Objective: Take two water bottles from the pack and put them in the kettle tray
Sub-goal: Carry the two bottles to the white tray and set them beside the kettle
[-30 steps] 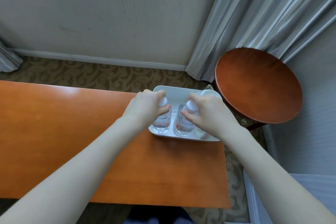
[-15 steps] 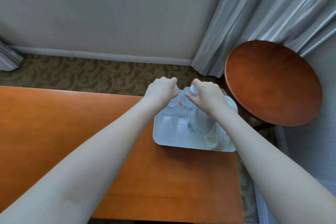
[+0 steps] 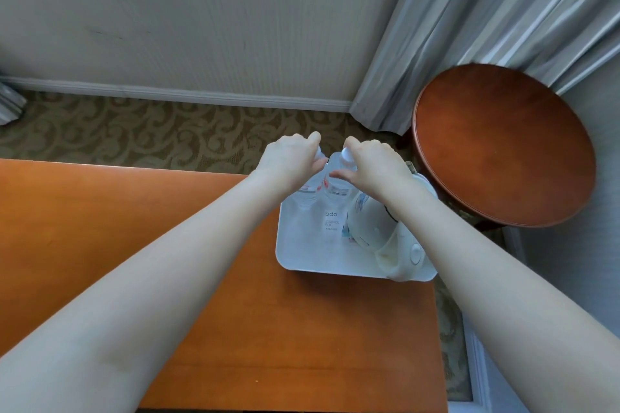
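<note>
Two clear water bottles with white caps stand upright side by side at the far edge of the white kettle tray point(image 3: 302, 255). My left hand point(image 3: 290, 161) is closed around the neck of the left bottle point(image 3: 308, 193). My right hand point(image 3: 375, 164) is closed around the neck of the right bottle point(image 3: 337, 186), whose cap shows between my fingers. A cream electric kettle point(image 3: 372, 225) sits in the right part of the tray, partly under my right forearm. The pack is not in view.
The tray lies at the far right corner of an orange wooden table point(image 3: 134, 245). A round dark wooden side table point(image 3: 503, 144) stands just right of it. Grey curtains point(image 3: 469, 10), a wall and patterned carpet point(image 3: 151, 134) lie beyond.
The bottles went from the tray's near side to its far edge, both hands still on their necks. The view shifted closer, so the kettle now shows in full.
</note>
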Tool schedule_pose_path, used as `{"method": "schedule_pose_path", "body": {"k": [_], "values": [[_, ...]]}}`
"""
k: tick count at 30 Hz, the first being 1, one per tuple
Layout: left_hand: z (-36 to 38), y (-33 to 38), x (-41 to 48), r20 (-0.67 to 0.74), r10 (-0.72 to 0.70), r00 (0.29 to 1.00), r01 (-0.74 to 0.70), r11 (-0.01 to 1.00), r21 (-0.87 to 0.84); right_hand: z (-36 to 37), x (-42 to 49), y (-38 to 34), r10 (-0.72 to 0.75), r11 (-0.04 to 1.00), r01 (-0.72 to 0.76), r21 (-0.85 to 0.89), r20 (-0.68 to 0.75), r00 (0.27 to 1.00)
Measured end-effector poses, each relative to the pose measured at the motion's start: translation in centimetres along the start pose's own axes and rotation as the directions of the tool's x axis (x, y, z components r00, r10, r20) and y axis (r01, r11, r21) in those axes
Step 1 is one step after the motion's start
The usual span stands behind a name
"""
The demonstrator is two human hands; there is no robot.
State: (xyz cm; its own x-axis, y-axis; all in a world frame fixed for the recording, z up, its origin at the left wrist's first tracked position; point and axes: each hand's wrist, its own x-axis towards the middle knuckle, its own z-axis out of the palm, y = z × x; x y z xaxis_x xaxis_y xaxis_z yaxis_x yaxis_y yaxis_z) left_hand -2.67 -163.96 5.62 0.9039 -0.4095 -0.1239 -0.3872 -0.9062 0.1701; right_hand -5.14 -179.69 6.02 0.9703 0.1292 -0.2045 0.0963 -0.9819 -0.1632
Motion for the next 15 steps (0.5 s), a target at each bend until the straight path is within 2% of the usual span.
{"method": "schedule_pose_path", "body": {"k": [5, 10, 12, 15], "values": [[-1.7, -0.8, 0.7, 0.159, 0.043, 0.986, -0.066, 0.988, 0.137, -2.0, 0.4, 0.3, -0.155, 0.963, 0.167, -0.212, 0.075, 0.985], [-3.0, -2.1, 1.2, 0.240, 0.265, 0.934, -0.320, 0.918, 0.232, -2.3, 1.3, 0.2, -0.338, 0.841, 0.389, -0.375, 0.196, 0.920], [-3.0, -2.5, 1.2, 0.260, 0.332, 0.907, -0.389, 0.897, 0.210, -2.1, 1.5, 0.3, -0.337, 0.850, 0.389, -0.356, 0.203, 0.920], [-2.8, -2.8, 1.2, 0.250, 0.367, 0.896, -0.413, 0.895, 0.167, -1.9, 1.7, 0.2, -0.308, 0.882, 0.358, -0.307, 0.199, 0.930]]}}
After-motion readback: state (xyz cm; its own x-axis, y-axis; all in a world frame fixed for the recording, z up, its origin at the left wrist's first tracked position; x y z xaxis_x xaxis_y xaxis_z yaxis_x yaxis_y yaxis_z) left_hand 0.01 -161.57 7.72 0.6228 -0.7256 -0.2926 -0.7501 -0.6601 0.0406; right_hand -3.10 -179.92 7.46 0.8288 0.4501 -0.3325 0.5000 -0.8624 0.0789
